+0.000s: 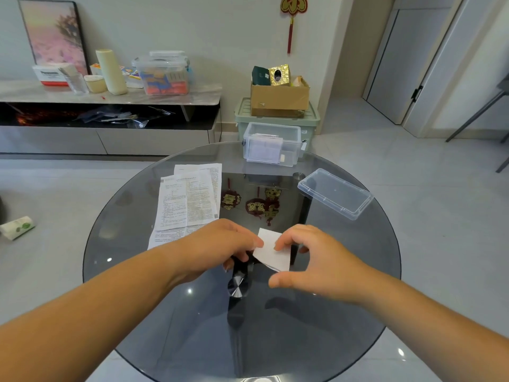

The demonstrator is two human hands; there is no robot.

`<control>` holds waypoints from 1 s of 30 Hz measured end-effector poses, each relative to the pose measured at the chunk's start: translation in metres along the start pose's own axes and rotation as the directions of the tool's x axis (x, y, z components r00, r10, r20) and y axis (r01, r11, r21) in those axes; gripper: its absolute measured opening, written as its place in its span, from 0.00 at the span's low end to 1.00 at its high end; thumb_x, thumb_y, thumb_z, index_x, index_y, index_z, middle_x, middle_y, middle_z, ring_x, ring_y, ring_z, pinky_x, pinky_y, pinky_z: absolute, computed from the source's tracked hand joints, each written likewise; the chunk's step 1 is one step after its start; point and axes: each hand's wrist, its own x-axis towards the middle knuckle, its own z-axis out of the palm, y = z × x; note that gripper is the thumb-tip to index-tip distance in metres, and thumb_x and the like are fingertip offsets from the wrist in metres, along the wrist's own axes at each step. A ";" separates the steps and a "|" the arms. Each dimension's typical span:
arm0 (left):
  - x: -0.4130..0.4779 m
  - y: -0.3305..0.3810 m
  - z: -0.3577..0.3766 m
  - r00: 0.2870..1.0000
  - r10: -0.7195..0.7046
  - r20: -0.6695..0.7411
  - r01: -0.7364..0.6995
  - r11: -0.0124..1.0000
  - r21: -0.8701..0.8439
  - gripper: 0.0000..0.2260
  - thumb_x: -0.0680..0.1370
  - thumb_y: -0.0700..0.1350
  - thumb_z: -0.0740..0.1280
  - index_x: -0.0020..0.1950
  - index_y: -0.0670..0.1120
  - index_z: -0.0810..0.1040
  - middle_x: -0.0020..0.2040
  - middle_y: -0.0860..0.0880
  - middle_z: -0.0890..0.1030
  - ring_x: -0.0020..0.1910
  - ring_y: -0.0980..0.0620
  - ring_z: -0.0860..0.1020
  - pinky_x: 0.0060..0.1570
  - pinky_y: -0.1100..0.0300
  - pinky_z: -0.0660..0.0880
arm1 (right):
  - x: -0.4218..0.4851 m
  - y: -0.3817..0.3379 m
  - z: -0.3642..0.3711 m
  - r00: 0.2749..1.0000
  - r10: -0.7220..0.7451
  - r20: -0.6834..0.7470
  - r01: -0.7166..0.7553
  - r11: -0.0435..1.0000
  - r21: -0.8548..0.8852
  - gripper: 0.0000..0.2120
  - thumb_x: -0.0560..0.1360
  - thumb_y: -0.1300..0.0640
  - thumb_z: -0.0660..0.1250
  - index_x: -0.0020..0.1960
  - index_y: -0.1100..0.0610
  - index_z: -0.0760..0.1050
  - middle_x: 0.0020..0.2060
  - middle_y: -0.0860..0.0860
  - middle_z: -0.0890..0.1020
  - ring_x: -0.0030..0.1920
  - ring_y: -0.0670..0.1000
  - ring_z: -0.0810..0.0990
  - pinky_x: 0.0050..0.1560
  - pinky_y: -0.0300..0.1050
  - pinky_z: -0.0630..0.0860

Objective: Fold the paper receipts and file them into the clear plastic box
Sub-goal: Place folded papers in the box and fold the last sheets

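A small folded white receipt (272,250) is held just above the middle of the round glass table (137,271). My left hand (220,245) pinches its left edge, and my right hand (308,260) pinches its right side with fingers on top and thumb below. Several unfolded printed receipts (187,199) lie in an overlapping pile on the table's left side, beyond my left hand. The clear plastic box (271,144) stands open at the table's far edge with folded papers inside. Its clear lid (334,193) lies on the table to the right.
Red and gold ornaments (256,206) show through the glass near the table's centre post. Behind the table stand a green bin (311,119) with a cardboard box (279,99) on it, and a low cabinet (110,133) on the left. A tissue pack (17,227) lies on the floor.
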 end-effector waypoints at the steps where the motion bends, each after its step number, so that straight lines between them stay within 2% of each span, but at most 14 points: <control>1: 0.001 0.000 0.000 1.000 -0.012 0.006 0.012 1.000 -0.002 0.11 0.78 0.44 0.69 0.49 0.36 0.84 0.34 0.51 0.77 0.35 0.56 0.74 0.35 0.60 0.68 | -0.003 0.000 0.001 1.000 -0.020 -0.001 0.020 0.998 -0.057 0.26 0.63 0.32 0.75 0.56 0.41 0.74 0.52 0.35 0.73 0.57 0.39 0.70 0.57 0.38 0.72; 3: 0.002 0.002 0.000 0.999 -0.042 0.015 0.042 0.998 -0.042 0.10 0.78 0.45 0.70 0.43 0.39 0.83 0.32 0.52 0.76 0.35 0.55 0.73 0.33 0.59 0.67 | -0.006 -0.001 0.004 0.997 -0.062 -0.052 0.055 0.990 -0.129 0.25 0.66 0.33 0.73 0.57 0.42 0.73 0.50 0.35 0.72 0.55 0.40 0.70 0.56 0.40 0.73; 8: 0.002 0.005 0.000 0.996 -0.070 0.056 0.077 0.985 -0.152 0.10 0.78 0.48 0.71 0.46 0.41 0.85 0.36 0.50 0.80 0.35 0.54 0.72 0.35 0.59 0.66 | -0.005 -0.002 0.008 0.981 -0.146 -0.126 0.114 0.966 -0.234 0.14 0.75 0.39 0.68 0.55 0.45 0.74 0.47 0.38 0.74 0.51 0.43 0.71 0.49 0.40 0.73; 10: -0.001 0.007 0.000 0.996 -0.026 0.082 0.027 1.000 -0.005 0.12 0.77 0.55 0.71 0.46 0.46 0.87 0.40 0.52 0.84 0.38 0.56 0.74 0.40 0.60 0.69 | -0.003 -0.002 0.008 0.978 -0.139 -0.157 0.102 0.970 -0.222 0.07 0.78 0.43 0.65 0.52 0.45 0.76 0.44 0.40 0.75 0.48 0.43 0.72 0.45 0.41 0.73; 12: -0.007 0.006 0.002 0.992 0.037 0.124 -0.065 0.972 0.227 0.13 0.74 0.60 0.72 0.43 0.50 0.86 0.36 0.54 0.81 0.35 0.59 0.74 0.40 0.63 0.69 | -0.001 -0.003 0.008 0.978 -0.126 -0.168 0.089 0.973 -0.212 0.06 0.81 0.47 0.62 0.50 0.46 0.76 0.42 0.42 0.76 0.47 0.44 0.73 0.44 0.43 0.74; 13: -0.008 0.004 0.004 0.988 0.080 0.129 -0.119 0.934 0.337 0.14 0.73 0.60 0.74 0.41 0.49 0.84 0.34 0.53 0.78 0.32 0.59 0.72 0.38 0.64 0.69 | 0.000 -0.002 0.008 0.978 -0.119 -0.170 0.082 0.974 -0.211 0.07 0.81 0.48 0.61 0.50 0.46 0.77 0.42 0.43 0.76 0.46 0.44 0.73 0.44 0.42 0.74; 15: -0.006 -0.004 0.009 0.977 0.207 0.042 -0.193 0.796 0.574 0.15 0.73 0.59 0.74 0.42 0.47 0.81 0.35 0.52 0.77 0.31 0.57 0.72 0.35 0.62 0.71 | 0.001 -0.001 0.008 0.978 -0.111 -0.175 0.074 0.976 -0.202 0.07 0.82 0.49 0.61 0.51 0.47 0.77 0.41 0.41 0.74 0.45 0.43 0.73 0.42 0.38 0.71; 17: -0.002 -0.011 0.012 0.942 0.331 -0.062 -0.196 0.689 0.697 0.13 0.75 0.60 0.71 0.43 0.52 0.82 0.39 0.53 0.78 0.36 0.56 0.76 0.39 0.58 0.75 | 0.002 0.001 0.009 0.981 -0.092 -0.172 0.063 0.984 -0.169 0.07 0.82 0.49 0.61 0.51 0.47 0.78 0.40 0.39 0.74 0.45 0.42 0.73 0.42 0.36 0.69; 19: 0.003 -0.016 0.014 0.917 0.381 -0.115 -0.205 0.700 0.684 0.15 0.77 0.61 0.68 0.41 0.51 0.81 0.39 0.52 0.78 0.39 0.56 0.76 0.42 0.56 0.76 | 0.004 0.003 0.009 0.983 -0.070 -0.170 0.047 0.990 -0.136 0.08 0.82 0.49 0.62 0.48 0.47 0.78 0.39 0.41 0.76 0.45 0.43 0.73 0.42 0.39 0.69; 21: 0.008 -0.018 0.017 0.914 0.373 -0.160 -0.188 0.737 0.649 0.16 0.78 0.59 0.67 0.37 0.50 0.80 0.39 0.51 0.78 0.39 0.55 0.77 0.43 0.54 0.76 | 0.007 0.006 0.009 0.983 -0.016 -0.183 -0.005 0.993 -0.116 0.09 0.80 0.49 0.65 0.44 0.50 0.78 0.38 0.45 0.77 0.43 0.45 0.74 0.42 0.43 0.70; 24: 0.014 -0.021 0.020 0.919 0.320 -0.231 -0.140 0.812 0.566 0.16 0.77 0.56 0.70 0.33 0.50 0.76 0.34 0.53 0.77 0.35 0.55 0.75 0.38 0.58 0.73 | 0.012 0.008 0.007 0.970 0.113 -0.214 -0.111 0.994 0.020 0.07 0.76 0.48 0.71 0.42 0.49 0.78 0.35 0.47 0.79 0.38 0.46 0.76 0.39 0.41 0.72; 27: 0.019 -0.021 0.020 0.930 0.257 -0.264 -0.097 0.863 0.496 0.15 0.75 0.57 0.73 0.34 0.48 0.79 0.31 0.54 0.76 0.32 0.56 0.73 0.36 0.60 0.70 | 0.016 0.008 0.005 0.959 0.196 -0.206 -0.187 0.980 0.061 0.09 0.74 0.46 0.73 0.40 0.48 0.77 0.35 0.46 0.81 0.39 0.48 0.77 0.49 0.47 0.73; 30: 0.021 -0.017 0.021 0.935 0.247 -0.254 -0.072 0.835 0.546 0.18 0.75 0.58 0.72 0.31 0.48 0.76 0.26 0.55 0.74 0.30 0.56 0.72 0.39 0.58 0.74 | 0.018 0.003 0.001 0.939 0.261 -0.225 -0.265 0.964 0.014 0.10 0.73 0.45 0.74 0.40 0.48 0.75 0.35 0.45 0.82 0.41 0.46 0.79 0.58 0.49 0.66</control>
